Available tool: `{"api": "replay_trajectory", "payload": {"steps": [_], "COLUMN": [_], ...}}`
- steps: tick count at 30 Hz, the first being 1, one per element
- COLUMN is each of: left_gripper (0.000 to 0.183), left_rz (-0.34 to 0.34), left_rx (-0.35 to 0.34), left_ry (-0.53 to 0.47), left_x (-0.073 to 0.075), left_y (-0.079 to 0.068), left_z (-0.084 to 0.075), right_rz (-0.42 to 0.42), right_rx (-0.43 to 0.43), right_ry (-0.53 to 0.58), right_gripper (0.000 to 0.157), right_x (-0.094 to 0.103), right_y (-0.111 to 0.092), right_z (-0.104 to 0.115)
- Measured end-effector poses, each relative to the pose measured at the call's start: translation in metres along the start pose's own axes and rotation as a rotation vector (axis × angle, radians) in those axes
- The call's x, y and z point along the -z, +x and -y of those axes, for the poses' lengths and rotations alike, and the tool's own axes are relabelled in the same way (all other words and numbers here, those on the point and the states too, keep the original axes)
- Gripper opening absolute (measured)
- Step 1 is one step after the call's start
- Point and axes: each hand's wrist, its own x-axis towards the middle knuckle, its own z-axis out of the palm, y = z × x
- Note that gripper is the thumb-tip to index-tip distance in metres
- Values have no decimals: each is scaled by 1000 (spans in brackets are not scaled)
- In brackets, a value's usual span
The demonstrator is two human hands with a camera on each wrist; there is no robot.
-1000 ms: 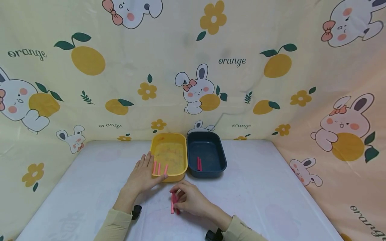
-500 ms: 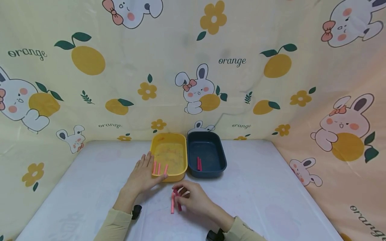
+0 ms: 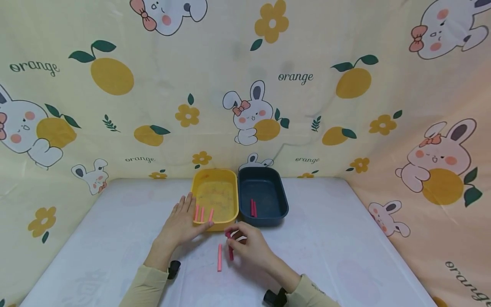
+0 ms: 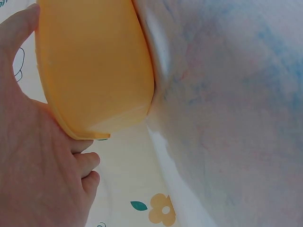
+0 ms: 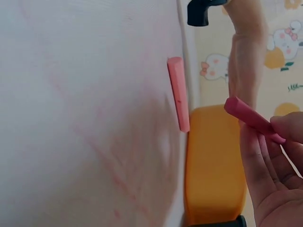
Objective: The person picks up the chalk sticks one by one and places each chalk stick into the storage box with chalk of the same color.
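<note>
My right hand pinches a dark pink chalk stick between thumb and fingers, just in front of the yellow tray. On the table to its left lies a lighter pink chalk stick, apart from the hand. My left hand rests on the near left corner of the yellow tray, fingers straight along its side and thumb at the front rim. Inside that tray are three light pink chalk sticks. Beside it, the dark blue tray holds two dark pink chalk sticks.
Both trays stand side by side at the back of the white-covered table. Behind them rises a patterned cloth backdrop with rabbits and oranges. A black wrist camera is strapped to the left wrist, another to the right.
The right hand has lifted the dark pink chalk away from the light pink one and moved it a little right and toward the trays. The left hand has stayed put.
</note>
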Motion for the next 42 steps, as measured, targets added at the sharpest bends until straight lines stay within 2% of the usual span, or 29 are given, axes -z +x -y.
{"api": "replay_trajectory", "payload": {"steps": [18,33,42], "left_gripper": [115,115,114], "left_rz": [4,10,17], "left_rx": [-2,-2,8], "left_ry": [5,4,2], "left_x": [0,-1,0], "left_y": [0,1,2], "left_z": [1,2,0], "right_rz": [-165,-346,-412], "right_rx": [-36,-14,0], "right_ry": [-20,-14,45], "right_gripper": [22,23,20], "right_x": [18,38,55], "right_y": [6,21,32], "right_z": [0,-5,-12]}}
